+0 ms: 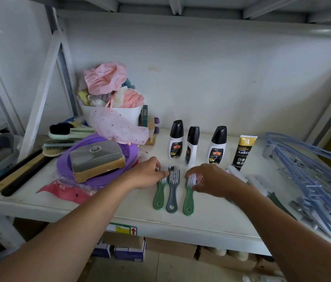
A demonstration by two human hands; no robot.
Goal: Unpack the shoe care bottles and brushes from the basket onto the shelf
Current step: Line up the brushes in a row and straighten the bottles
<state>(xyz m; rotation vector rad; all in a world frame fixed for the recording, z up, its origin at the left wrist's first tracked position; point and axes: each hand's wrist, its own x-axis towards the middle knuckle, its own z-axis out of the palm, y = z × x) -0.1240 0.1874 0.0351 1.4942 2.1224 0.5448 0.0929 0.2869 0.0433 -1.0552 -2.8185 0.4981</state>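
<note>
Both hands work over the white metal shelf [211, 218], which carries all task items in view.

Brushes: three small plastic-handled brushes with white bristles lie side by side near the front edge, handles pointing toward the person. From left to right: a green-handled brush [159, 197], a grey-handled brush [172, 197] and a second green-handled brush [188, 200]. The first two lie just beside each other; the third lies slightly apart to the right.

Left hand [147, 174]: palm down, fingers [163, 173] resting on the bristle head of the left green brush, touching it. The fingers are loosely curled and not closed around the brush.

Right hand [213, 180]: fingers pinched on the bristle head of the right green brush, thumb on one side, remaining fingers on the other.

Bottles: three white shoe care bottles with black slanted caps stand upright in a row behind the brushes: left bottle [175, 142], middle bottle [191, 147], right bottle [217, 146]. A black and gold tube [243, 152] stands just beside them to the right.

Other items: a purple round plastic lid [99, 176] with a grey and tan rectangular box [97, 159] on it lies left of the brushes. A white tub [116, 116] of pink bath items stands at the rear. A stack of blue clothes hangers [311, 180] lies at the right end.
</note>
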